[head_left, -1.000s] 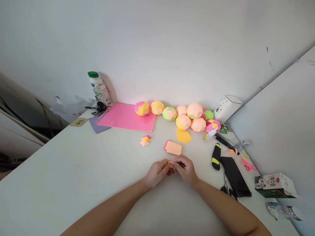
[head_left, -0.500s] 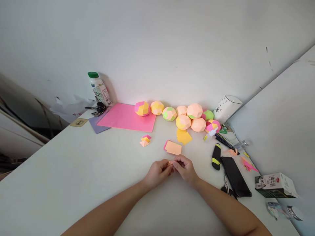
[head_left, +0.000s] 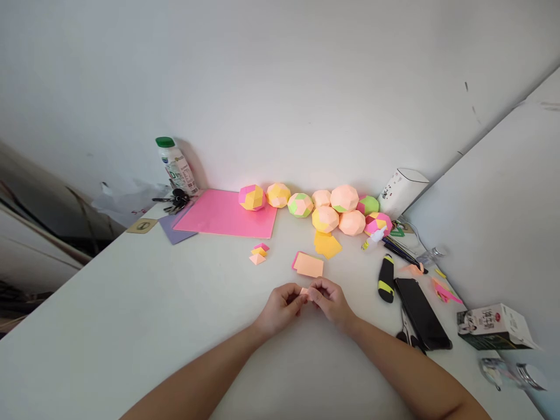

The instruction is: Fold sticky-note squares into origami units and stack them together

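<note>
Between my fingertips is a small piece of peach paper (head_left: 304, 291), mostly covered by them. My left hand (head_left: 280, 307) pinches its left side, and my right hand (head_left: 331, 301) pinches the right side with thumb and forefinger. Just beyond my hands lies a stack of peach paper slips (head_left: 310, 265) with a pink edge showing beneath. Yellow paper slips (head_left: 327, 245) lie behind that stack. To the left, several small folded paper pieces (head_left: 258, 254) in pink, yellow and peach overlap in a row.
Several faceted paper balls (head_left: 344, 199) line the wall, one on a pink sheet (head_left: 223, 219). A green-capped bottle (head_left: 177, 166) and keys (head_left: 177, 201) stand left. At right are a box cutter (head_left: 386, 279), a phone (head_left: 422, 314), scissors (head_left: 409, 332) and a milk carton (head_left: 494, 328).
My hands stay together in nearly the same place, with slightly more of the peach paper showing between the fingertips. The camera view has shifted a little.
</note>
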The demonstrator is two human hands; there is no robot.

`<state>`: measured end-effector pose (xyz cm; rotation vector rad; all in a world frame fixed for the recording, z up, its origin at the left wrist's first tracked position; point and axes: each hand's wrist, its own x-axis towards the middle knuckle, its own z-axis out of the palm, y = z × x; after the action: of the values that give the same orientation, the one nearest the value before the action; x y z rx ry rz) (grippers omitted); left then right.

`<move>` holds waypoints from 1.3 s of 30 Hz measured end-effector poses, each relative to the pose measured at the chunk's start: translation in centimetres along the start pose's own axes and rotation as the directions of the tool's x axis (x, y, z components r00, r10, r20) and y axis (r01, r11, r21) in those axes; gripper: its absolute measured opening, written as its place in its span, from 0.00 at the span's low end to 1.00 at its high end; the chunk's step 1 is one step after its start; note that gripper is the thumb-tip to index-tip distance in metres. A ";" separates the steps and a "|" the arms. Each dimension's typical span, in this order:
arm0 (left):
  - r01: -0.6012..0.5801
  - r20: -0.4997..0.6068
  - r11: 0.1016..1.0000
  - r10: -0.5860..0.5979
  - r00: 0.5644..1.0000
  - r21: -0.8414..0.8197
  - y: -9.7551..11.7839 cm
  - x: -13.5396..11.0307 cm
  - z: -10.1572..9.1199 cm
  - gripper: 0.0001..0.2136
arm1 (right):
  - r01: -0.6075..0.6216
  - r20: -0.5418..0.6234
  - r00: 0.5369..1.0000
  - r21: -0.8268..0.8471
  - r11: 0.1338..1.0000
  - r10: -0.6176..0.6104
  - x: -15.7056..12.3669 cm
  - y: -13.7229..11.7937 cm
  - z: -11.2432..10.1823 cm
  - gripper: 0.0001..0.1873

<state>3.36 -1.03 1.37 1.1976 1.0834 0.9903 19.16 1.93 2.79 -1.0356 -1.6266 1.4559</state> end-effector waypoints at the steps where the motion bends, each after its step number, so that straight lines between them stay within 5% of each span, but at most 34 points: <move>1: 0.006 -0.010 1.000 -0.006 1.000 -0.009 0.0 0.0 0.0 0.14 | 0.013 -0.002 1.000 -0.014 1.000 -0.013 0.0 0.0 0.1 0.12; 12: 0.037 -0.057 0.996 -0.042 0.997 -0.087 0.7 0.1 0.0 0.15 | 0.055 -0.017 0.998 -0.141 0.988 -0.058 0.0 0.9 0.5 0.07; 24: 0.035 -0.084 0.992 -0.045 0.995 -0.120 0.7 0.1 -0.1 0.15 | 0.063 -0.038 0.997 0.002 0.998 -0.063 -0.2 1.0 0.4 0.05; 39: 0.034 -0.091 0.993 -0.044 0.995 -0.112 0.5 0.2 -0.2 0.15 | 0.225 -0.047 0.972 -0.119 0.967 -0.232 -0.1 1.2 0.3 0.09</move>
<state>3.19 -0.76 1.84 1.0454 1.1064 1.0706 19.04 1.75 1.52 -0.9098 -1.7378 1.1815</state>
